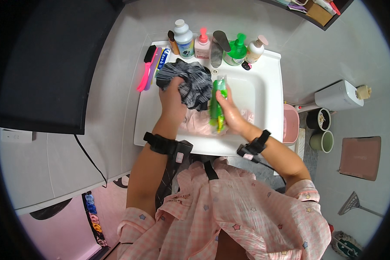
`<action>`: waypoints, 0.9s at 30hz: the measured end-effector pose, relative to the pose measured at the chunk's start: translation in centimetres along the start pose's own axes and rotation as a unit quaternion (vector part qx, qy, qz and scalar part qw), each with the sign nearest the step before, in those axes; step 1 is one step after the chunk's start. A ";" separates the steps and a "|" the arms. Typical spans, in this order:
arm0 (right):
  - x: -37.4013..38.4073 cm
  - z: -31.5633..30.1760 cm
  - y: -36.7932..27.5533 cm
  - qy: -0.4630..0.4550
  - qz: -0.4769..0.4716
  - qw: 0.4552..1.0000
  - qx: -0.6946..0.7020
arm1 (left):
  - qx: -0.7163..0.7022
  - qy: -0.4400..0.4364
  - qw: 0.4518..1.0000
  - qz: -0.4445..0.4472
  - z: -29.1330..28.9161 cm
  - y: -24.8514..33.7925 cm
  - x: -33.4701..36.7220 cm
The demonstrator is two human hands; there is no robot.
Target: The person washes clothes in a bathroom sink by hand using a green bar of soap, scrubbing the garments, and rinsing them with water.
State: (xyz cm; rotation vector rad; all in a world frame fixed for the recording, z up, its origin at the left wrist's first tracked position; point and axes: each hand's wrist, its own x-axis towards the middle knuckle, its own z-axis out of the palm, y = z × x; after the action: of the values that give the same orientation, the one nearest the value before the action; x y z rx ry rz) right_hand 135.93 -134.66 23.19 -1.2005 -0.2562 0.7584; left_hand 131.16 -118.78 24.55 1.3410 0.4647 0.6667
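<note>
My left hand (173, 97) is closed on a bunched dark grey, streaked cloth (190, 82), held up over the left part of the white sink (271, 99). To its right, my right hand (230, 110) grips a long green and yellow plastic packet (218, 102) with a clear upper end. Motion blurs the packet, and its contents cannot be made out. Below both hands a wet pale pink cloth (197, 121) lies in the basin. The packet and my right hand hide part of it.
Along the sink's back edge stand a white-blue bottle (184, 41), a pink pump bottle (202, 45), a green pump bottle (236, 52) and a cream pump bottle (255, 50). A pink-handled brush (146, 69) lies at the left rim. A pink bin (291, 123) stands right of the sink.
</note>
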 end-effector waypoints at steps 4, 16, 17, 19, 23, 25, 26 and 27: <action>1.2 3.3 0.5 0.051 0.030 0.981 0.184 | -0.050 0.006 0.997 -0.058 1.3 0.2 -1.2; 1.6 2.4 -1.4 -0.078 0.100 0.974 0.185 | -0.013 -0.180 0.977 -0.115 1.3 2.5 -4.1; 1.4 3.1 -1.8 -0.047 0.046 0.991 0.117 | -0.032 -0.142 0.985 -0.087 1.4 1.6 -4.4; 2.1 2.7 -0.5 -0.024 -0.073 0.996 0.040 | -0.088 -0.048 0.988 -0.117 1.9 0.5 -4.5; 1.6 2.6 0.4 0.078 -0.254 0.912 -0.313 | -0.218 0.034 0.959 -0.176 1.8 0.5 -3.5; 0.8 2.4 1.2 0.062 -0.280 0.905 -0.313 | -0.206 0.026 0.949 -0.236 0.7 0.9 -2.3; 0.7 2.0 1.6 0.050 -0.307 0.897 -0.313 | -0.233 -0.007 0.942 -0.242 0.8 1.8 -1.9; 1.3 1.0 3.2 0.074 -0.250 0.919 -0.296 | -0.163 -0.072 0.969 -0.169 0.6 2.4 -1.7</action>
State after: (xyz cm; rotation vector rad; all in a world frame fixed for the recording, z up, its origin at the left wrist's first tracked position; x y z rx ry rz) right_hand 135.04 -132.58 20.45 -1.6612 -0.6713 0.1300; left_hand 129.93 -120.15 26.90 0.9599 0.4319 0.3417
